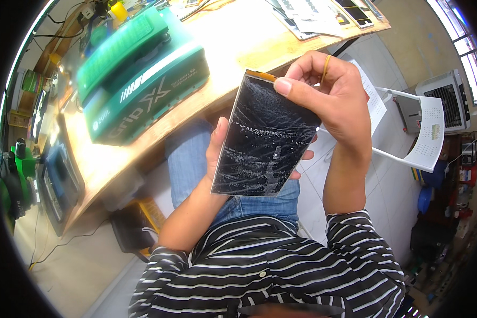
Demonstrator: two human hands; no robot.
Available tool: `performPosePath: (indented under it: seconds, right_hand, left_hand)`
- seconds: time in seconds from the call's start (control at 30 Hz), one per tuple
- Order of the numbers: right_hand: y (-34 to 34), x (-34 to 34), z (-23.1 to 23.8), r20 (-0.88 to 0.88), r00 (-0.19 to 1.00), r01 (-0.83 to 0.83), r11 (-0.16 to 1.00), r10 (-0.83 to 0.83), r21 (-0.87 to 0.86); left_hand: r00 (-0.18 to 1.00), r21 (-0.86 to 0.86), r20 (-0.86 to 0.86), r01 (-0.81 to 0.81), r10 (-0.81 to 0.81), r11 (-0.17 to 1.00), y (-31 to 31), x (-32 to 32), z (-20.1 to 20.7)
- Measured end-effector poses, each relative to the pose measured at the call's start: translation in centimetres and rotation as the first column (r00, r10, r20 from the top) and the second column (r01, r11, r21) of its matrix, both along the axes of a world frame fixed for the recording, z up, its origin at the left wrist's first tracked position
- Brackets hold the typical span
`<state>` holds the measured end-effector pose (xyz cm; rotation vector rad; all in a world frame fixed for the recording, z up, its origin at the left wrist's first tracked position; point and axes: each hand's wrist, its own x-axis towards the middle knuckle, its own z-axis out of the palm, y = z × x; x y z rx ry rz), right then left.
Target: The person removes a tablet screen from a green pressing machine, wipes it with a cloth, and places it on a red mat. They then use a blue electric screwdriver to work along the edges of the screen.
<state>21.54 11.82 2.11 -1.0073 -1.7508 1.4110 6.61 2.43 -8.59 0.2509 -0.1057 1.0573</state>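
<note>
A thin, dark rectangular display panel [270,143] is held tilted above my lap. Pale streaks, wrinkled residue and small specks cover its face. Along its top edge runs an orange flex strip [261,74]. My left hand [218,146] grips the panel from beneath, thumb along the left edge and fingertips showing past the right edge. At the top right corner, my right hand [323,98] is closed, its thumb pressed on the panel by the end of the strip; the fingers behind are partly hidden. A yellow rubber band [326,69] loops around a finger of this hand.
Ahead is a wooden workbench [228,50] carrying a large green box [148,100] with a green device [124,50] on top. Papers [310,16] and flat panels lie at its far right. A white chair [424,132] and an air cooler [442,98] stand to the right.
</note>
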Motion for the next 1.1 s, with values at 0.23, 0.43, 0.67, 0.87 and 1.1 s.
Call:
performPosePath:
  seconds: [0.23, 0.43, 0.67, 0.87, 1.1]
  right_hand:
    - [0.04, 0.18, -0.38, -0.045, 0.999, -0.011, 0.996, 0.015, 0.091]
    - [-0.08, -0.09, -0.48, 0.050, 0.998, 0.036, 0.994, -0.042, 0.102]
    - [0.04, -0.31, -0.89, -0.015, 0.999, 0.044, 0.990, -0.043, 0.136]
    - [-0.37, -0.55, -0.20, 0.026, 0.999, 0.034, 0.996, -0.036, 0.078]
    - [0.08, -0.42, -0.52, 0.041, 0.999, 0.009, 0.992, -0.014, 0.124]
  left_hand:
    - [1.000, -0.003, 0.020, 0.009, -0.008, 1.000, -0.12, 0.17, -0.10]
    - [0.999, -0.024, 0.039, -0.019, 0.020, 1.000, 0.00, 0.12, 0.08]
    - [0.998, -0.050, 0.006, -0.064, 0.065, 0.997, 0.04, -0.33, 0.07]
    - [0.992, -0.009, -0.051, -0.116, 0.115, 0.993, -0.03, -0.37, -0.05]
    - [0.998, -0.021, 0.046, -0.046, 0.047, 0.999, 0.06, -0.74, -0.12]
